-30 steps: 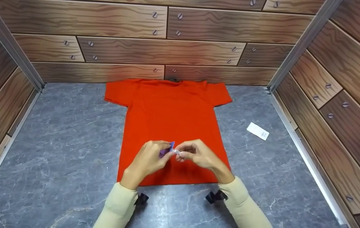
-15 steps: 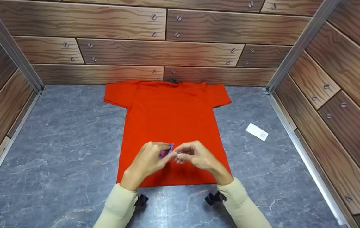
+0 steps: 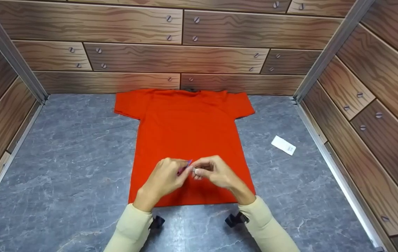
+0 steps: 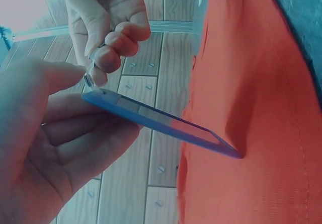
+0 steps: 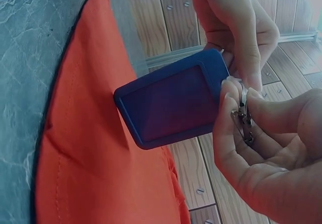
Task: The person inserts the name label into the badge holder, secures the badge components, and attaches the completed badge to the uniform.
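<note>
A blue-purple badge holder with a clear window hangs tilted above an orange-red T-shirt. At its top end, my left hand pinches it near the clear strap, with the fingers behind the holder in the left wrist view. My right hand grips the small metal clip on that strap between thumb and curled fingers. Both hands meet over the lower part of the shirt, thumbs close together. In the head view only a sliver of the badge holder shows; the fingers hide the rest.
The T-shirt lies flat on a grey marbled surface, its collar toward the back wall. To its right lies a white card. Wood-patterned walls with metal edge strips enclose the back and sides.
The badge holder has turned in my left hand, so less of it shows in the head view. Both hands stay nearly in place, still joined at the clip. Shirt and card lie as before.
</note>
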The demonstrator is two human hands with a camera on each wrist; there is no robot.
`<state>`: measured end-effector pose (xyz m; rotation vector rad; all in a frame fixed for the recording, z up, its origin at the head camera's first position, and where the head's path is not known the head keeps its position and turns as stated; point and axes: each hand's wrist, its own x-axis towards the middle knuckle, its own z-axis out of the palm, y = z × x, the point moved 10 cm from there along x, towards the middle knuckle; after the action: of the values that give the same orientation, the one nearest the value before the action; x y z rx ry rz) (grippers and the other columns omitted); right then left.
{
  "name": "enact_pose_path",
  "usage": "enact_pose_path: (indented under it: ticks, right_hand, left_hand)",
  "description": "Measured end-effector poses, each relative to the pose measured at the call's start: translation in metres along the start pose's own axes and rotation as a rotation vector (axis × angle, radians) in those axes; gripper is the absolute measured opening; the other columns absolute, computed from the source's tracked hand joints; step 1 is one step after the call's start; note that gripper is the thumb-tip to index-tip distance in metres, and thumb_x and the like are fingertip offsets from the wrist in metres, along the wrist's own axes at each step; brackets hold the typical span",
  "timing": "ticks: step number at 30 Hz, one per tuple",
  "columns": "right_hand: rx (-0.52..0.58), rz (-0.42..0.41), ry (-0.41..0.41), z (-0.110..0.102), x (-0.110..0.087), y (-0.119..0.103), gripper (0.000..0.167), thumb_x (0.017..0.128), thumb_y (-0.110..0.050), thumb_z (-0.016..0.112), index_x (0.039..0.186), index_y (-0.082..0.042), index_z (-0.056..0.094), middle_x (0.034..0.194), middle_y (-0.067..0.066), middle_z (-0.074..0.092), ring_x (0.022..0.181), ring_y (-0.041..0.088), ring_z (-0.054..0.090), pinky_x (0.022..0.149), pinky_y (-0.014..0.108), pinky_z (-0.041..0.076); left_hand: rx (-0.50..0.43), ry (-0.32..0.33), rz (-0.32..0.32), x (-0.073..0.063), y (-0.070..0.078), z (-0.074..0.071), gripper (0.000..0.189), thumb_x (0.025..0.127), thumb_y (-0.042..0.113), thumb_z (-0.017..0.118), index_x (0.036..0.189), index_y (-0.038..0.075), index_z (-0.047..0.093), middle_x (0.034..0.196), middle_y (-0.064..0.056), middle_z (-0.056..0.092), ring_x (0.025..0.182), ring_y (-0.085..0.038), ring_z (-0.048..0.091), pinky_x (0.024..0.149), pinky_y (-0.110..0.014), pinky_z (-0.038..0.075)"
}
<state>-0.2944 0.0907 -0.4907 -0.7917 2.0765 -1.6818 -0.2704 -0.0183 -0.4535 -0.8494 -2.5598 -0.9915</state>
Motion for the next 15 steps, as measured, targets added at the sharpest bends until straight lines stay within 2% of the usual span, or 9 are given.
enact_pose_path:
  ticks: [2, 7, 9, 12, 15]
  right_hand:
    - [-0.007, -0.004, 0.012, 0.000, 0.000, -0.001, 0.018, 0.098, 0.001, 0.064, 0.111, 0.009, 0.074, 0.098, 0.037, 0.070, 0.080, 0.015, 0.071, 0.076, 0.025, 0.061]
    - [-0.016, -0.017, 0.041, -0.002, 0.001, -0.004, 0.018, 0.098, 0.001, 0.065, 0.111, 0.008, 0.074, 0.095, 0.034, 0.072, 0.080, 0.027, 0.072, 0.076, 0.025, 0.062]
    - [-0.012, -0.022, 0.054, -0.003, 0.001, -0.005, 0.018, 0.098, 0.001, 0.065, 0.112, 0.009, 0.074, 0.097, 0.034, 0.072, 0.081, 0.027, 0.072, 0.076, 0.025, 0.062]
    - [-0.001, -0.023, 0.071, -0.003, 0.001, -0.005, 0.019, 0.098, 0.001, 0.065, 0.112, 0.010, 0.073, 0.099, 0.035, 0.072, 0.080, 0.017, 0.072, 0.076, 0.024, 0.062]
    - [0.014, -0.022, 0.079, -0.003, 0.001, -0.005, 0.019, 0.098, 0.001, 0.064, 0.112, 0.011, 0.073, 0.099, 0.036, 0.071, 0.079, 0.012, 0.072, 0.076, 0.025, 0.062]
  left_hand:
    - [0.013, 0.005, -0.005, 0.000, 0.000, -0.001, 0.022, 0.098, 0.022, 0.071, 0.082, 0.008, 0.077, 0.056, 0.008, 0.035, 0.049, -0.002, 0.030, 0.049, -0.016, 0.028]
    - [0.067, 0.035, -0.001, 0.000, 0.002, -0.005, 0.019, 0.098, 0.023, 0.072, 0.088, 0.008, 0.080, 0.056, 0.004, 0.051, 0.050, -0.003, 0.037, 0.051, -0.016, 0.034]
    - [0.089, 0.060, 0.005, 0.001, 0.003, -0.008, 0.019, 0.097, 0.023, 0.072, 0.089, 0.008, 0.080, 0.058, 0.003, 0.057, 0.051, -0.004, 0.041, 0.052, -0.017, 0.037]
    - [0.106, 0.097, 0.007, 0.000, 0.004, -0.012, 0.021, 0.096, 0.024, 0.075, 0.082, 0.008, 0.078, 0.057, 0.002, 0.056, 0.051, -0.005, 0.042, 0.052, -0.018, 0.037]
    - [0.109, 0.114, 0.003, 0.000, 0.005, -0.014, 0.023, 0.094, 0.022, 0.077, 0.075, 0.009, 0.075, 0.054, 0.006, 0.046, 0.050, -0.005, 0.037, 0.051, -0.019, 0.032]
